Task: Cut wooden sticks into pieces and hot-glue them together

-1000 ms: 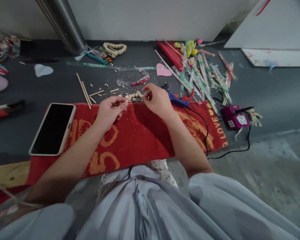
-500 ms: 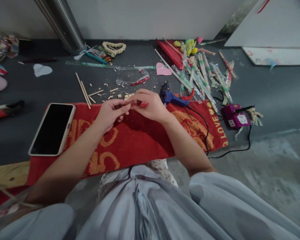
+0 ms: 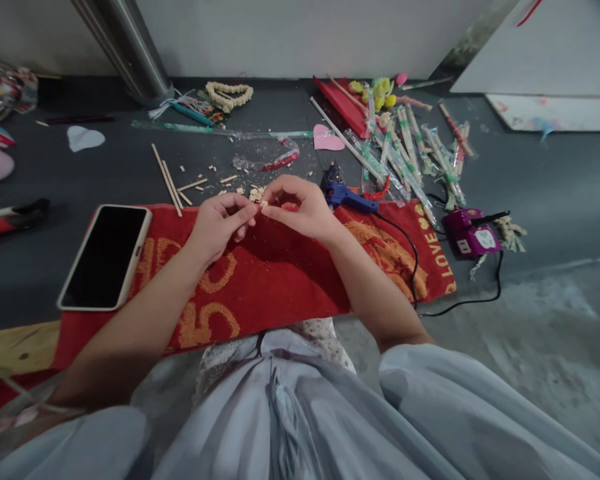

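My right hand (image 3: 300,205) pinches a small pale piece of wooden stick (image 3: 265,205) between thumb and fingertips. Close on its left, the thumb and forefinger of my left hand (image 3: 225,222) are pressed together; whatever they hold is too small to make out. Just behind my fingertips lies a cluster of short cream-coloured stick pieces (image 3: 257,193), partly hidden by my right hand. Both hands are over the far edge of a red towel (image 3: 290,280). A blue glue gun (image 3: 347,197) rests to the right of my right hand.
Thin wooden sticks (image 3: 166,180) and cut bits lie at the left. A phone (image 3: 105,259) rests on the towel's left end. Farther back are a cream heart-shaped frame (image 3: 229,97) and wrapped sticks (image 3: 405,150). The glue gun's black cord reaches a purple box (image 3: 470,233).
My right hand has moved left and down toward my left hand, uncovering the glue gun's front. Its fingers now pinch a small piece close to my left fingertips. My left hand has barely moved.
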`<state>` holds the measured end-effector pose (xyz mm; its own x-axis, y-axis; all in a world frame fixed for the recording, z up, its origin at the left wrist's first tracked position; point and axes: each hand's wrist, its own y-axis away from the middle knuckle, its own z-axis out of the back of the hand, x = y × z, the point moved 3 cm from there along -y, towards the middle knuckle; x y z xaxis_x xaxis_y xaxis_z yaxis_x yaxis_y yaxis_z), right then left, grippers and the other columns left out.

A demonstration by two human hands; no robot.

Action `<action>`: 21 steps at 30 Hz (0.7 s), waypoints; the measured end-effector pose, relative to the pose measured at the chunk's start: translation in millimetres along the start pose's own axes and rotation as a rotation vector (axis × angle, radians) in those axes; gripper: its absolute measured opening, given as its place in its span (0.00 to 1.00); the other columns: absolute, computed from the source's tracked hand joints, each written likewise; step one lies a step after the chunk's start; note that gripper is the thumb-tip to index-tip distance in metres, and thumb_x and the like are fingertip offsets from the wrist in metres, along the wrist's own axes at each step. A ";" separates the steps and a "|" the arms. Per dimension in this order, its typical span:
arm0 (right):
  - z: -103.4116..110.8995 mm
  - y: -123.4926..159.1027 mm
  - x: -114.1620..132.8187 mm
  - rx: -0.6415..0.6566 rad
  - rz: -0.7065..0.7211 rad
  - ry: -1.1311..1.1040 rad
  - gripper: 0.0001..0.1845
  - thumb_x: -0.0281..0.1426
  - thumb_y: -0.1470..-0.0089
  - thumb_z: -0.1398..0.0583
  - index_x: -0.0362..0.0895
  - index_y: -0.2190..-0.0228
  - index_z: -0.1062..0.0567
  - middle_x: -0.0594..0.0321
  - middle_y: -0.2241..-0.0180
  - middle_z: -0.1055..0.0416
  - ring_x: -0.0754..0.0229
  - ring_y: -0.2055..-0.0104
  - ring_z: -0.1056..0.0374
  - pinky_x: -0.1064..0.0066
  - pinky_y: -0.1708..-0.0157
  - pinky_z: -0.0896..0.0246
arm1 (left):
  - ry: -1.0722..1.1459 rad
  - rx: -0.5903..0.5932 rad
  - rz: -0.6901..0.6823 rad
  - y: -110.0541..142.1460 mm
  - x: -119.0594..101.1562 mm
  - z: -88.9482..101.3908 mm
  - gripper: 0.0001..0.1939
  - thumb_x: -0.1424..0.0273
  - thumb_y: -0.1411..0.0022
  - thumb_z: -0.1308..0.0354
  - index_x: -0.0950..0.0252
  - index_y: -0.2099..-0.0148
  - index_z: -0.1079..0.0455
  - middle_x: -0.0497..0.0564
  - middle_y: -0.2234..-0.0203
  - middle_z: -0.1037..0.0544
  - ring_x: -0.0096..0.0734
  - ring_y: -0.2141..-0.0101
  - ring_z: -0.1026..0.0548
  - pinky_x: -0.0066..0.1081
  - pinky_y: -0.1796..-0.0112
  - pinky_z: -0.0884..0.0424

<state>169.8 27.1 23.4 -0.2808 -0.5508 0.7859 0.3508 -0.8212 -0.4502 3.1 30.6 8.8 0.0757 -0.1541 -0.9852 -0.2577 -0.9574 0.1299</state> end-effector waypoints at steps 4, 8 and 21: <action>-2.0 -0.3 -9.3 -0.003 -0.071 -0.139 0.17 0.44 0.44 0.39 0.42 0.65 0.28 0.63 0.67 0.29 0.67 0.66 0.34 0.74 0.65 0.36 | 0.037 -0.201 -0.123 -6.8 -0.3 10.2 0.14 0.66 0.52 0.29 0.65 0.74 0.31 0.42 0.86 0.29 0.16 0.88 0.38 0.21 0.87 0.46; -4.3 -0.3 -14.6 0.005 -0.114 -0.206 0.17 0.43 0.45 0.39 0.42 0.64 0.29 0.64 0.67 0.30 0.68 0.66 0.34 0.75 0.66 0.37 | 0.136 -0.413 -0.211 -11.8 -0.8 23.1 0.12 0.71 0.48 0.31 0.64 0.75 0.34 0.41 0.84 0.27 0.15 0.89 0.40 0.23 0.87 0.48; -5.8 2.2 -4.8 -0.060 -0.057 0.000 0.07 0.33 0.46 0.41 0.42 0.66 0.29 0.62 0.67 0.27 0.68 0.68 0.32 0.74 0.67 0.35 | 0.124 -0.461 -0.099 -9.1 -3.9 27.1 0.07 0.75 0.49 0.32 0.64 0.70 0.29 0.37 0.87 0.37 0.12 0.88 0.48 0.25 0.86 0.56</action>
<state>166.8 27.1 16.1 -0.2986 -0.5033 0.8109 0.2805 -0.8584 -0.4295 -20.9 46.5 8.4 0.2000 -0.0581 -0.9781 0.2083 -0.9729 0.1004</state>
